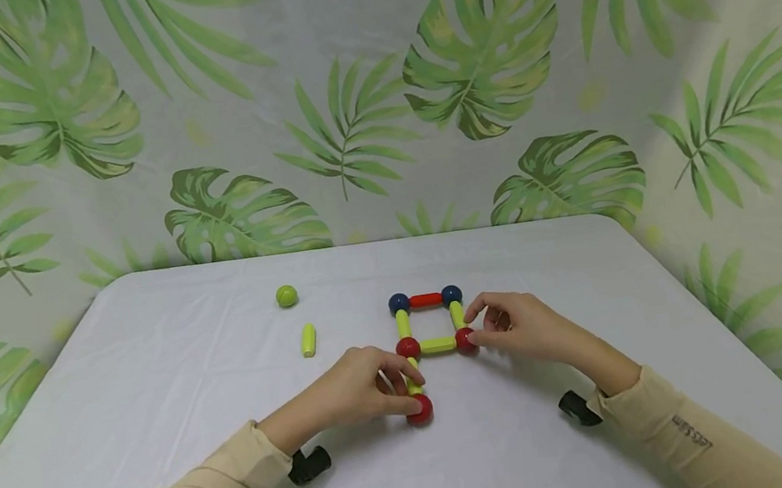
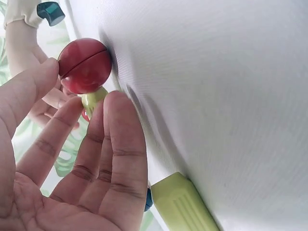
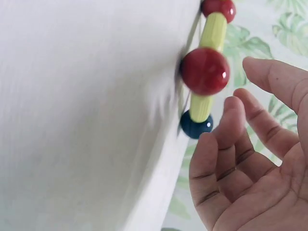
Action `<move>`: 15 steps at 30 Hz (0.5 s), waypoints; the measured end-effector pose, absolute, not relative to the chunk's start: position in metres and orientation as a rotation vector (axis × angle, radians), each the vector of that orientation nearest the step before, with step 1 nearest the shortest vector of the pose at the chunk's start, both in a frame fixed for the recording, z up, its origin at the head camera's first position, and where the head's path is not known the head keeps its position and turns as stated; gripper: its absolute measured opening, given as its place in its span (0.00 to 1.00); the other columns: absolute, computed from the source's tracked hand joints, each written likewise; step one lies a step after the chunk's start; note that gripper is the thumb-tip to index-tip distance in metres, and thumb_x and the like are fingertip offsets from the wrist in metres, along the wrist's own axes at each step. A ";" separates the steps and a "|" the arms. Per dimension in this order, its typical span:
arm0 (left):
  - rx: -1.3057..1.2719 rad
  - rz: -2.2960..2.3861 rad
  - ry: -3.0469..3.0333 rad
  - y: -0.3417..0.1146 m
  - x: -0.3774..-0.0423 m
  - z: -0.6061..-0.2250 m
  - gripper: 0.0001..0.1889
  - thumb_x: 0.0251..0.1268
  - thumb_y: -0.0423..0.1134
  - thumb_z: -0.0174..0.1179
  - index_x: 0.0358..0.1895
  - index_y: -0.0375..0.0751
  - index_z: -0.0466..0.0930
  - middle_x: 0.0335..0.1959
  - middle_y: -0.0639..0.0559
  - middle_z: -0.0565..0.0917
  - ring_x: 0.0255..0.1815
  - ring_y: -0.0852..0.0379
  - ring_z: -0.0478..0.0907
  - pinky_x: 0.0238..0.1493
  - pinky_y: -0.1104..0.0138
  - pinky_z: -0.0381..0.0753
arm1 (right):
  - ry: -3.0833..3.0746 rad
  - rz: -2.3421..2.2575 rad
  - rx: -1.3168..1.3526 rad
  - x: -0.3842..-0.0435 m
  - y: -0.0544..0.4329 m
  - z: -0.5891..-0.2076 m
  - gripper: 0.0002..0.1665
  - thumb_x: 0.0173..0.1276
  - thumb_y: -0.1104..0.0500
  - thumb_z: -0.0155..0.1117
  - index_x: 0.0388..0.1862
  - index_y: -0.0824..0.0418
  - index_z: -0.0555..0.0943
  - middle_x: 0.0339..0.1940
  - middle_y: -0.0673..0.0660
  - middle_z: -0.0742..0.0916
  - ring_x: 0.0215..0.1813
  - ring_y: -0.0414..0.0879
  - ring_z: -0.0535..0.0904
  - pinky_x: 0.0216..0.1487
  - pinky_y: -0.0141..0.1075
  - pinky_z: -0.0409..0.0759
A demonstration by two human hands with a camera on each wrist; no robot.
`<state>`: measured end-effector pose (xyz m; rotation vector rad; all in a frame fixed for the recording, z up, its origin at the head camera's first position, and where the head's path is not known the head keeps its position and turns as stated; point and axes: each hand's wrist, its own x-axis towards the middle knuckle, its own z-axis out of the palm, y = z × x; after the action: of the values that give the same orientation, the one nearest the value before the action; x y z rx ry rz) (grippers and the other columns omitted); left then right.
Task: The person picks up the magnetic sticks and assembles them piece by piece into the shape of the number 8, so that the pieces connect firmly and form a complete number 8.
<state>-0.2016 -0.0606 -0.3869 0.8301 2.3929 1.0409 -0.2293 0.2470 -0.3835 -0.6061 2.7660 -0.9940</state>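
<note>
- A lime ball (image 1: 286, 296) and a loose lime rod (image 1: 308, 341) lie on the bench (image 1: 174, 369); the left wrist view cuts the rod off at its lower edge.
- The left hand (image 1: 364, 385) grasps the near red ball (image 1: 420, 411) and partly hides its joined rod (image 2: 91, 103).
- Joined beyond, the square frame (image 1: 439, 345) lies on the bench.
- The right hand (image 1: 527, 326) has its fingers released, overlapping the right red ball (image 1: 464, 340) from above; its wrist view shows a gap.
- Sleeve lettering (image 1: 692, 432) is hard to read.

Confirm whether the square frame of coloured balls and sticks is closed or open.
Closed: in the head view, one red stick and three yellow-green sticks join two dark blue balls and two red balls without visible gaps.
</note>
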 end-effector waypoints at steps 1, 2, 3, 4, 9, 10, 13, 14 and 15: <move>0.831 1.041 2.389 -0.061 -0.201 -0.387 0.10 0.67 0.42 0.76 0.49 0.51 0.92 0.34 0.59 0.88 0.34 0.61 0.83 0.34 0.70 0.82 | 2.762 -0.992 -0.588 -0.231 0.248 -0.384 0.14 0.73 0.54 0.74 0.53 0.56 0.84 0.33 0.52 0.83 0.33 0.44 0.77 0.33 0.33 0.77; 0.833 1.043 2.384 -0.061 -0.201 -0.387 0.09 0.67 0.42 0.76 0.49 0.51 0.92 0.34 0.59 0.88 0.34 0.61 0.84 0.34 0.70 0.82 | 2.756 -0.994 -0.581 -0.232 0.250 -0.385 0.15 0.73 0.54 0.74 0.54 0.57 0.84 0.33 0.52 0.83 0.33 0.45 0.77 0.33 0.33 0.77; 0.836 1.046 2.378 -0.061 -0.200 -0.387 0.09 0.68 0.41 0.76 0.48 0.51 0.92 0.34 0.59 0.88 0.34 0.61 0.84 0.33 0.70 0.82 | 2.748 -0.996 -0.575 -0.233 0.251 -0.386 0.15 0.74 0.54 0.74 0.55 0.57 0.84 0.34 0.53 0.83 0.34 0.45 0.78 0.33 0.34 0.77; 0.842 1.048 2.374 -0.061 -0.200 -0.388 0.08 0.68 0.41 0.76 0.48 0.51 0.92 0.34 0.59 0.88 0.34 0.62 0.84 0.33 0.70 0.82 | 2.742 -0.996 -0.568 -0.235 0.252 -0.387 0.16 0.74 0.54 0.74 0.55 0.57 0.84 0.35 0.53 0.83 0.34 0.45 0.78 0.34 0.34 0.78; 0.866 1.064 2.359 -0.061 -0.200 -0.389 0.07 0.68 0.40 0.75 0.46 0.50 0.92 0.34 0.59 0.89 0.33 0.62 0.84 0.33 0.70 0.82 | 2.702 -1.003 -0.555 -0.241 0.256 -0.392 0.17 0.74 0.53 0.74 0.57 0.56 0.84 0.40 0.54 0.87 0.38 0.46 0.82 0.40 0.38 0.81; 0.867 1.065 2.359 -0.061 -0.200 -0.389 0.06 0.68 0.40 0.75 0.46 0.51 0.92 0.34 0.59 0.89 0.33 0.62 0.84 0.33 0.70 0.82 | 2.692 -1.004 -0.557 -0.242 0.257 -0.393 0.17 0.75 0.52 0.74 0.57 0.56 0.84 0.41 0.54 0.88 0.40 0.46 0.82 0.41 0.38 0.81; 0.864 1.068 2.358 -0.062 -0.199 -0.389 0.06 0.68 0.40 0.75 0.46 0.52 0.92 0.34 0.59 0.89 0.33 0.62 0.84 0.33 0.70 0.82 | 2.662 -1.014 -0.577 -0.245 0.258 -0.395 0.16 0.75 0.52 0.74 0.57 0.55 0.85 0.44 0.54 0.90 0.43 0.46 0.84 0.46 0.40 0.82; 0.862 1.069 2.358 -0.062 -0.199 -0.389 0.06 0.69 0.41 0.75 0.46 0.53 0.92 0.34 0.59 0.89 0.33 0.62 0.84 0.33 0.70 0.82 | 2.650 -1.020 -0.584 -0.245 0.259 -0.396 0.16 0.75 0.52 0.73 0.57 0.55 0.85 0.45 0.54 0.90 0.44 0.46 0.84 0.48 0.40 0.82; 0.863 1.070 2.357 -0.062 -0.199 -0.389 0.06 0.69 0.41 0.75 0.46 0.53 0.92 0.34 0.59 0.89 0.33 0.62 0.85 0.33 0.69 0.82 | 2.638 -1.027 -0.591 -0.246 0.259 -0.396 0.16 0.75 0.52 0.73 0.57 0.55 0.85 0.46 0.54 0.91 0.45 0.46 0.85 0.49 0.41 0.82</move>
<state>-0.1991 -0.0622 -0.3889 0.8630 2.3572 1.0700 -0.2457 0.2594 -0.3959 -0.5915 2.6378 -1.0273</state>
